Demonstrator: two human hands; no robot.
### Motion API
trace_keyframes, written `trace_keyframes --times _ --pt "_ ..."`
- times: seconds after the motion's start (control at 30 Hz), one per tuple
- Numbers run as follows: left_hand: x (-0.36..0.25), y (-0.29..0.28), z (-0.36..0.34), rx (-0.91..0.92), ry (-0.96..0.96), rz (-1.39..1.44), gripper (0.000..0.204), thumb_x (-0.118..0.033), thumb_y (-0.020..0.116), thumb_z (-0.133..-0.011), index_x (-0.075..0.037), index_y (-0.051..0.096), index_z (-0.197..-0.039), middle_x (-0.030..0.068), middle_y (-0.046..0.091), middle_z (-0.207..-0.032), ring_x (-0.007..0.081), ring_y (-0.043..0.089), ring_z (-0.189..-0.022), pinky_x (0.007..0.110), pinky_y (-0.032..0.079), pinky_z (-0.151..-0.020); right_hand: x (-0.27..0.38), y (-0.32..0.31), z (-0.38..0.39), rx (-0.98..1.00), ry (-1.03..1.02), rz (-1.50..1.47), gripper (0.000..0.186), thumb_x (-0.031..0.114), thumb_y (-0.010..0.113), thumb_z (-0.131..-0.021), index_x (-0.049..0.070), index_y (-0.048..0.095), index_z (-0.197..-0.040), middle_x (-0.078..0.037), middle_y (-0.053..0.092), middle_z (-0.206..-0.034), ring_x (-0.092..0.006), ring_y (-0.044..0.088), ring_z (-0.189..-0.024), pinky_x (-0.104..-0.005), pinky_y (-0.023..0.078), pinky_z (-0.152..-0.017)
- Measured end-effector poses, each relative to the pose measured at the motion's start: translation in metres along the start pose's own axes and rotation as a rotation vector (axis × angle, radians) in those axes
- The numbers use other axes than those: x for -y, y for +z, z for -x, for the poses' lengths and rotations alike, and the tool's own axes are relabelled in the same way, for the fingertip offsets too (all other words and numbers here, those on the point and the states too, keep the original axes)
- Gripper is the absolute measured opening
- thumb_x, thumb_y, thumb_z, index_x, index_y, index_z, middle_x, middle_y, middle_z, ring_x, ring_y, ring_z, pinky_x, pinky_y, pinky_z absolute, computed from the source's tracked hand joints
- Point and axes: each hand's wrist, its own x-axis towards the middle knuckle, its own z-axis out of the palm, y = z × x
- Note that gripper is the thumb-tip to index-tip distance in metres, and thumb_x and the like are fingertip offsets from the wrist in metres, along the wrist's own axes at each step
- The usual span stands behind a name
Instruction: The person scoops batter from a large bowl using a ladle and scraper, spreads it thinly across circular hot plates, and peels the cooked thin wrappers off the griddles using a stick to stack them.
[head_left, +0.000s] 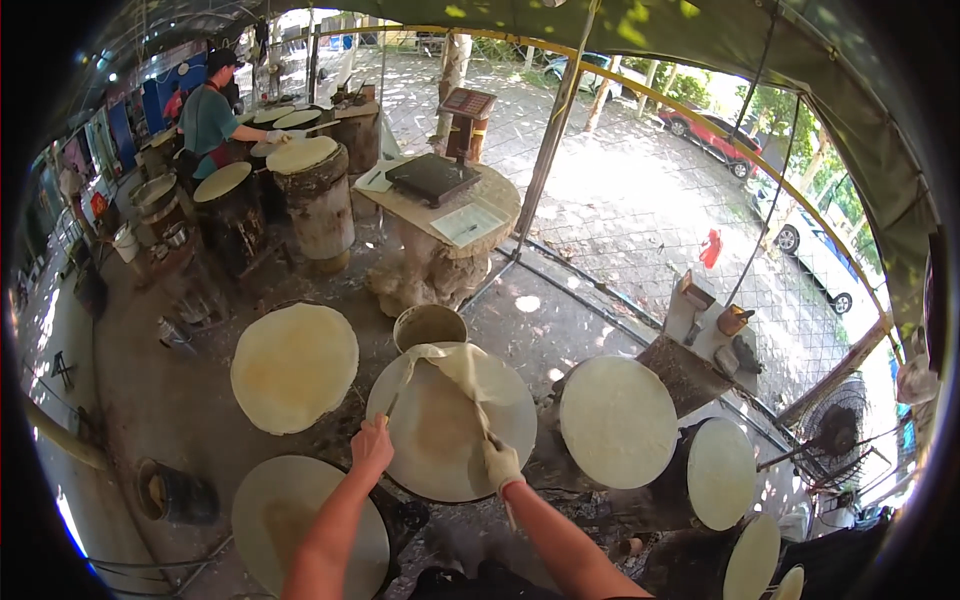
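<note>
A thin pale pancake [455, 368] is lifted and folded along the far side of the round griddle [425, 465] in front of me, its browned surface bare in the middle. My left hand [372, 445], bare, is closed at the griddle's left side on the end of a narrow strip leading up to the pancake's left edge. On the right, my right hand [502, 465] wears a whitish glove and is closed on the pancake's hanging right edge. Something small and dark shows by its fingertips; I cannot make out what it is.
Round pancakes lie at left [295, 370] and right [620, 422]. Another griddle [310, 520] stands near left, a bucket [430, 326] just beyond mine. A stone table [490, 190] bears a scale [433, 177]. A co-worker [210, 120] works at drum stoves, far left.
</note>
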Motion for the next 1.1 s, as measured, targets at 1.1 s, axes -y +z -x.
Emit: trace_keyframes --times 1.1 --pt "0.052 -0.001 0.164 -0.234 -0.124 -0.014 0.063 0.005 0.058 -0.075 -0.025 0.056 -0.13 0.0134 0.045 -0.091 0.0329 0.054 -0.084 0.043 0.046 -0.066 0.098 -0.022 -0.034 0.731 0.129 0.071 0.036 0.029 0.062 -0.089 0.009 0.066 -0.118 0.001 0.058 -0.069 -0.0065 0.044 -0.049 -0.0232 0.036 -0.044"
